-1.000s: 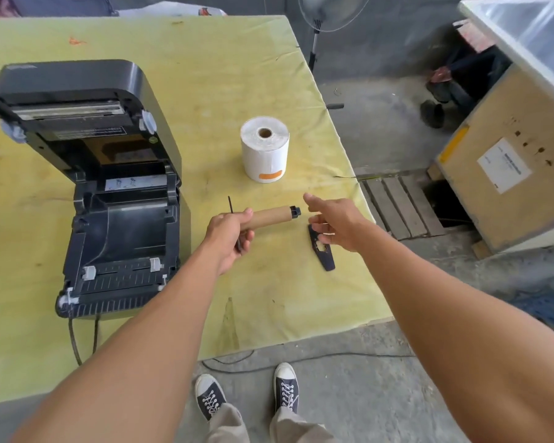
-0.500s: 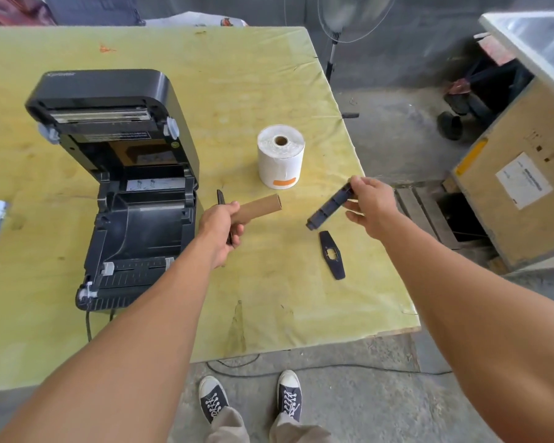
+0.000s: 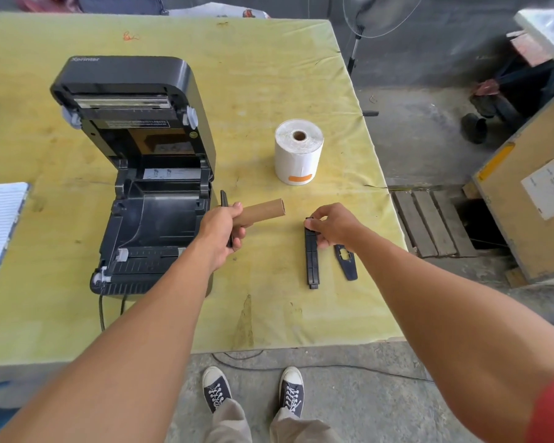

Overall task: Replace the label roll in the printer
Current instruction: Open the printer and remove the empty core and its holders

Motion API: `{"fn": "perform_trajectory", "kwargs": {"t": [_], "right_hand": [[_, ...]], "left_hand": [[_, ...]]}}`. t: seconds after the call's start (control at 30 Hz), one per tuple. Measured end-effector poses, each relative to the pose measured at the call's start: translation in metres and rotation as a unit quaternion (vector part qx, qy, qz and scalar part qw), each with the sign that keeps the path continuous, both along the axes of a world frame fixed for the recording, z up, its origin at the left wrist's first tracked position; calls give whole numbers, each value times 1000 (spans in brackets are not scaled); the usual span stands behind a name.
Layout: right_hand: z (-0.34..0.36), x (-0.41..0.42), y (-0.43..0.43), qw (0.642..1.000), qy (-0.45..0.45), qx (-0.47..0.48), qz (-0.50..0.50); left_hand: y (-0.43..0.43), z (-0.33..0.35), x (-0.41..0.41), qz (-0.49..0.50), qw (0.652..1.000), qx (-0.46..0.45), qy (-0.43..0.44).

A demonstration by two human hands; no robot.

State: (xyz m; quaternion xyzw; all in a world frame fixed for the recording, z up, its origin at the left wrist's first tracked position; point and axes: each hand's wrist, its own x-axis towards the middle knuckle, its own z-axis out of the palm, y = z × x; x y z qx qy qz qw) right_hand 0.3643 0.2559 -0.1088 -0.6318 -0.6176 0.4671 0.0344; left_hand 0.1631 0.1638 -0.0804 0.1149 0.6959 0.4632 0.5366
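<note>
Left grip (image 3: 222, 234) around cardboard core (image 3: 263, 212)

Bare table (image 3: 263, 75) lies open between the printer (image 3: 135, 174) and the label roll (image 3: 298, 151), and again along the near edge. The raised lid (image 3: 125, 91) walls off the printer's far side; its bay is open from above. The black spindle (image 3: 311, 260) and flat black guide (image 3: 346, 262) clutter the right front, just beside each other.

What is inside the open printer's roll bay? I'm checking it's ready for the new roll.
The printer bay shows only bare black plastic, no roll or spindle. The left hand covers its right front corner.
</note>
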Motion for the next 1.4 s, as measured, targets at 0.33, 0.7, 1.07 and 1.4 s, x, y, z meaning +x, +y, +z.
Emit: {"fn": "perform_trajectory", "kwargs": {"t": [0.33, 0.7, 1.07, 1.4], "right_hand": [[11, 12, 8, 991, 126, -31, -44], [45, 4, -17, 927, 347, -136, -52], [66, -6, -57, 966, 183, 21, -180], [32, -37, -41, 997, 5, 7, -71]], "left_hand": [[9, 2, 9, 16, 1000, 6, -24], [22, 24, 28, -34, 998, 35, -29], [2, 29, 11, -107, 992, 15, 62], [13, -14, 13, -254, 912, -87, 310]]}}
